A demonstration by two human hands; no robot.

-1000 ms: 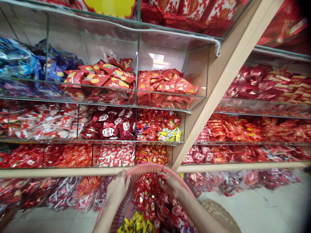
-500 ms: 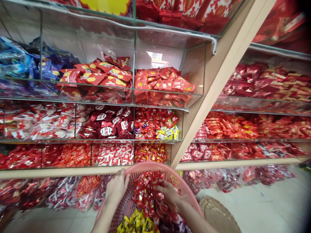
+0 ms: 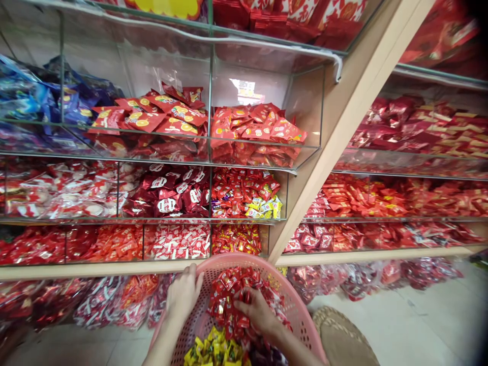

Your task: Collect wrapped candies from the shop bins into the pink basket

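Note:
A pink perforated basket [image 3: 305,325] stands in front of me, tilted against the lowest shelf edge. Red-wrapped candies [image 3: 229,284] fill its upper part, with yellow-wrapped candies [image 3: 215,351] below them. My left hand [image 3: 186,292] is closed over the basket's left rim, thumb on the inner side. Inside the basket, my right hand [image 3: 251,307] rests on the red candies, its fingers bent and drawn together; whether a candy is between the fingertips is too small to tell.
Glass-fronted shelves [image 3: 168,165] of wrapped candies rise ahead, split by a slanting wooden post [image 3: 343,122]. Bagged candies [image 3: 102,300] lie on the floor under them. A round woven stool [image 3: 343,340] is at the basket's right.
My right hand has shifted slightly left over the red candies, and its fingers have drawn together. My left hand stays on the rim.

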